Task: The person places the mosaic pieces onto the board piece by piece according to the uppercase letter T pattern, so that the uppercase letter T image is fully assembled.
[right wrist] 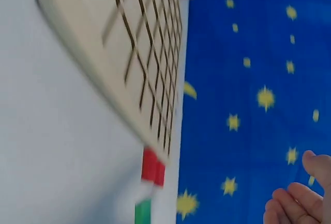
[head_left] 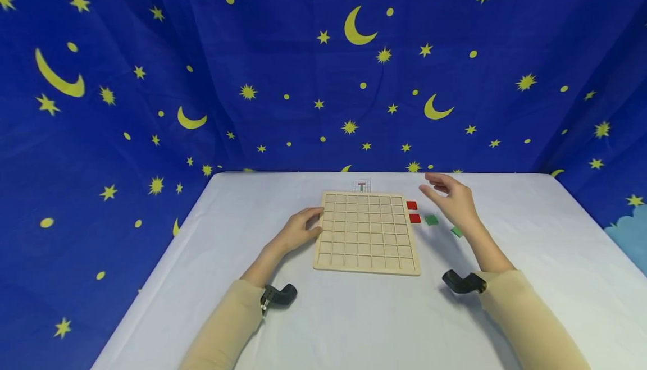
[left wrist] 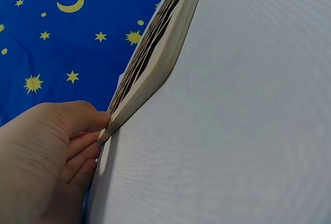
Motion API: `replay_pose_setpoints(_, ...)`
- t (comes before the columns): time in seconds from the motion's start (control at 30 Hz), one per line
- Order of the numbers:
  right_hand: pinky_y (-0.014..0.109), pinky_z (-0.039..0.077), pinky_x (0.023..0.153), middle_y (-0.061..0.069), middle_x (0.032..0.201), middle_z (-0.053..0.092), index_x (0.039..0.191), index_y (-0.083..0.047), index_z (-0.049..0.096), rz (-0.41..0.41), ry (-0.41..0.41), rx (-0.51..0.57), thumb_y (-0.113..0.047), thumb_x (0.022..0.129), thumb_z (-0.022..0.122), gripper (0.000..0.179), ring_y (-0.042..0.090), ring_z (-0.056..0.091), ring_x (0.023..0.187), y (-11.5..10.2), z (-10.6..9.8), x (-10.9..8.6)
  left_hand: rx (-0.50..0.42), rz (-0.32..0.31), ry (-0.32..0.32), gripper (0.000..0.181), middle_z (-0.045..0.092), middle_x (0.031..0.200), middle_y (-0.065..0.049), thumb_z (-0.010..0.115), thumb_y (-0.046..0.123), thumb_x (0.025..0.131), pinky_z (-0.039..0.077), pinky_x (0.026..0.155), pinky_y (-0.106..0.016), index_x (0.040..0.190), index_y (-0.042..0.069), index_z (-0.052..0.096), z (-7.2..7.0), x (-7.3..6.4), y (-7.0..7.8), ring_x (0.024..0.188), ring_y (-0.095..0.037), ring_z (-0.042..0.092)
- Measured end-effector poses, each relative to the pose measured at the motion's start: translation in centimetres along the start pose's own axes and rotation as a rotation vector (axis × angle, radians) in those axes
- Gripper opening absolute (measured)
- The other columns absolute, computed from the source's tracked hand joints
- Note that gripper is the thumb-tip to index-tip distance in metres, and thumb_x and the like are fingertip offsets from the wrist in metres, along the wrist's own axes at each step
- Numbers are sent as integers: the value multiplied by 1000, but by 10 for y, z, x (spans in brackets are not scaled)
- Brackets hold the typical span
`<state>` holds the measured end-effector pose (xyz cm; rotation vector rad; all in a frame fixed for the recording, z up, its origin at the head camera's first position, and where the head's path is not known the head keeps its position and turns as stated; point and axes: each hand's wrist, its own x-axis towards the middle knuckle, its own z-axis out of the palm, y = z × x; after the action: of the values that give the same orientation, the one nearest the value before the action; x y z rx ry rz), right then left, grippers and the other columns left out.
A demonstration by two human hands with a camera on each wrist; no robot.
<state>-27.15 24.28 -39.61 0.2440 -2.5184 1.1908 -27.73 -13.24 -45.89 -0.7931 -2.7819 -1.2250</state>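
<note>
A square wooden grid board [head_left: 368, 269] lies flat on the white table. My left hand [head_left: 298, 231] is at its left side, with thumb and fingertips touching the edge; the left wrist view shows these fingers [left wrist: 83, 157] against the board's rim [left wrist: 150, 81]. My right hand [head_left: 456, 201] is raised over the table to the right of the board, thumb apart from loosely bent fingers, with nothing between them. Two red square tiles [head_left: 414, 218] sit beside the board's right edge. A green tile [head_left: 431, 220] lies farther right, and another green tile [head_left: 457, 232] is partly behind my right forearm.
Behind the board lies a small printed grid card [head_left: 361, 186] with red and green marks. A blue cloth [head_left: 303, 67] with yellow moons and stars hangs behind and at both sides of the white table [head_left: 364, 325]. Black wrist devices [head_left: 462, 282] stick out from both sleeves.
</note>
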Motion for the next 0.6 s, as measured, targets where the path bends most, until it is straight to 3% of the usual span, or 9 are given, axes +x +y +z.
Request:
replay_pose_setpoints(0.1,31,49,92,9,125,59,130,-14,58,83,74,23,-46,89,60,52,24,55,112,65,2,20,4,0,1,54,49,135,-16,65,9,88,34,107,-37,137,-1,46,0,0,-2,126,-29,45)
replay_pose_setpoints(0.17,21,50,87,7,124,60,129,-16,58,136,112,31,-50,89,59,53,18,57,109,81,-3,23,4,3,-1,54,49,135,-16,65,9,88,34,107,-37,137,-2,46,0,0,-1,126,-29,45)
replay_pose_setpoints(0.23,17,49,85,9,123,61,129,-12,58,158,129,36,-45,90,59,51,17,58,107,83,-10,22,3,8,4,53,50,135,-16,65,9,88,34,107,-37,136,-2,46,1,0,-1,126,-29,45)
replay_pose_setpoints(0.33,13,46,81,17,122,60,127,0,57,218,118,44,-38,92,59,52,18,57,105,46,-25,7,-1,10,8,53,50,135,-16,65,8,87,34,107,-37,136,-2,46,1,-1,-1,126,-29,45)
replay_pose_setpoints(0.43,18,47,82,19,122,59,127,2,56,262,103,18,-38,93,58,53,22,56,106,53,-25,5,-6,8,12,53,50,135,-15,65,8,87,35,107,-38,136,-1,46,1,-2,-1,126,-29,45)
replay_pose_setpoints(0.6,43,45,92,24,122,57,127,5,54,339,77,-3,-33,94,57,50,35,53,112,74,-20,1,-4,-15,0,53,49,136,-15,64,10,89,34,108,-36,137,0,46,1,-1,0,127,-28,44)
